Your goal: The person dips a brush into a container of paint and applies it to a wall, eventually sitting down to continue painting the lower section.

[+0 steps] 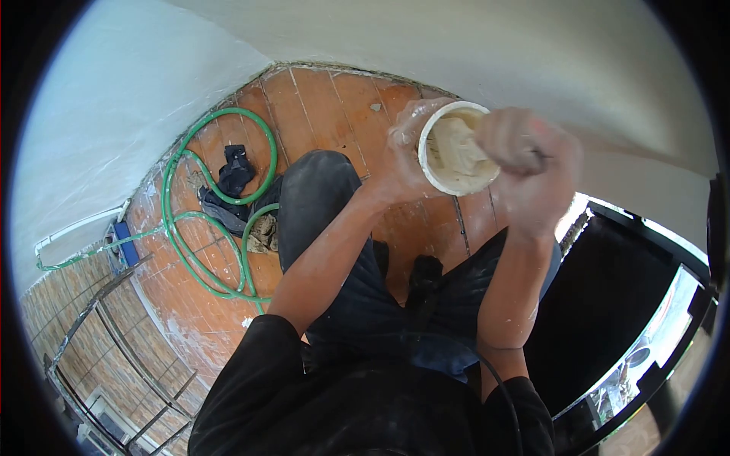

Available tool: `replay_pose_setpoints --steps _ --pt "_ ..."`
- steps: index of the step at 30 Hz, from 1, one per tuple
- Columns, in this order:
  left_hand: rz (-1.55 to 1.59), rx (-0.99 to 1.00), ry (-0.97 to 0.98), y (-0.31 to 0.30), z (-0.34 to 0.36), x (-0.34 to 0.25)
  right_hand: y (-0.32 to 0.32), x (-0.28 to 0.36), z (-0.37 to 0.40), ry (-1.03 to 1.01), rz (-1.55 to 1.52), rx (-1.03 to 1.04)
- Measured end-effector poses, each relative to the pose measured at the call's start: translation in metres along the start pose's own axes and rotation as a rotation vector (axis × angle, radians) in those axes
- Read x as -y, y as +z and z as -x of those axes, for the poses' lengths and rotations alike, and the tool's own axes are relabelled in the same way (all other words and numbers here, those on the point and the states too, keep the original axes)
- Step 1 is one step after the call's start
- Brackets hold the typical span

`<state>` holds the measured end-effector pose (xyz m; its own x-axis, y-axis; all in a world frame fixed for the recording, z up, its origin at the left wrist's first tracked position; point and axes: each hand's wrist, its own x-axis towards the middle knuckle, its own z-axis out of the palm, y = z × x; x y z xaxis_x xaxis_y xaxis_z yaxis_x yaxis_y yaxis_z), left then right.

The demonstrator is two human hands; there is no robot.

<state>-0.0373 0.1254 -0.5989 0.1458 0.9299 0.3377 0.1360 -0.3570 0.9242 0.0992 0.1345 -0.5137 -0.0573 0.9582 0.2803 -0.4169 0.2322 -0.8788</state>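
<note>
A small white tub (445, 185) stands in front of my knees, its mouth turned up toward me. Thick cream-coloured paste (453, 152) lies inside it and coats the inner wall. My left hand (411, 144), smeared with white, wraps around the tub's left side. Over the tub's right rim is my right hand (532, 163), closed in a fist and blurred by motion. Whatever it grips is hidden by the fingers and the blur.
A green hose (169, 197) loops over the tiled floor (304, 114) at left, beside dark cloths (236, 171). Pale walls (456, 45) meet in a corner ahead. A metal railing (114, 334) stands at lower left, and a dark panel (608, 304) at right.
</note>
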Motion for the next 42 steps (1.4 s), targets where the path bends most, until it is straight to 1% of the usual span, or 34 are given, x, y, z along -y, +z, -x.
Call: replay_pose_setpoints --steps 1,3,5,7,9,10,12,14,16,17,19,23,25,28,32,34,38,40,41,42 --pt "-0.088 0.016 0.061 0.000 0.001 0.001 -0.009 0.000 -0.001 0.007 -0.004 -0.001" --pt "-0.084 0.023 0.039 -0.002 0.001 -0.003 -0.023 0.007 -0.006 0.065 -0.306 0.099" --pt "-0.079 0.023 0.033 -0.001 0.001 -0.003 -0.025 0.013 -0.006 0.054 -0.307 0.085" --pt "-0.037 0.014 -0.076 0.002 0.002 0.000 -0.025 0.023 -0.007 0.034 -0.302 0.082" --pt "-0.036 0.002 -0.067 0.003 0.000 0.000 -0.023 0.034 -0.006 -0.022 -0.280 0.016" --pt "-0.035 0.003 -0.059 0.003 -0.001 0.000 -0.023 0.037 -0.005 -0.019 -0.280 0.026" --pt "-0.043 -0.014 -0.055 0.003 -0.004 -0.001 -0.024 0.041 -0.006 -0.092 -0.293 0.068" --pt "-0.048 -0.033 -0.062 0.004 -0.005 0.000 -0.024 0.036 -0.005 -0.095 -0.270 0.107" --pt "-0.193 -0.005 0.039 0.004 -0.006 0.004 -0.020 0.026 -0.002 -0.114 -0.136 0.075" --pt "-0.197 -0.023 0.031 0.004 -0.007 0.007 -0.019 0.025 -0.002 -0.103 -0.140 0.091" --pt "-0.206 -0.029 0.098 0.002 -0.006 0.012 -0.017 0.025 -0.002 -0.150 -0.053 0.156" --pt "-0.261 -0.029 0.016 -0.008 0.001 0.009 -0.014 0.024 -0.003 -0.160 -0.077 0.206" --pt "-0.168 -0.043 -0.040 -0.008 0.003 0.013 -0.009 0.022 -0.002 -0.195 0.013 0.183" --pt "-0.238 -0.063 -0.027 -0.008 0.003 0.009 -0.005 0.021 -0.001 -0.200 0.063 0.191" --pt "-0.253 -0.089 -0.002 -0.009 0.002 0.012 -0.008 0.023 -0.003 -0.207 -0.051 0.227" --pt "-0.190 -0.073 0.022 -0.010 0.000 0.012 -0.010 0.024 -0.002 -0.190 -0.055 0.265" --pt "-0.219 -0.071 -0.006 -0.008 0.001 0.008 0.002 0.014 0.001 -0.166 -0.013 0.285" --pt "-0.329 -0.086 0.003 -0.007 0.002 0.010 0.013 0.008 0.002 -0.142 -0.150 0.221" --pt "-0.328 -0.085 0.004 -0.006 0.003 0.010 0.016 0.004 0.003 -0.142 -0.149 0.220" --pt "-0.353 -0.098 -0.021 -0.005 0.003 0.010 0.019 0.001 0.004 -0.133 -0.145 0.169"
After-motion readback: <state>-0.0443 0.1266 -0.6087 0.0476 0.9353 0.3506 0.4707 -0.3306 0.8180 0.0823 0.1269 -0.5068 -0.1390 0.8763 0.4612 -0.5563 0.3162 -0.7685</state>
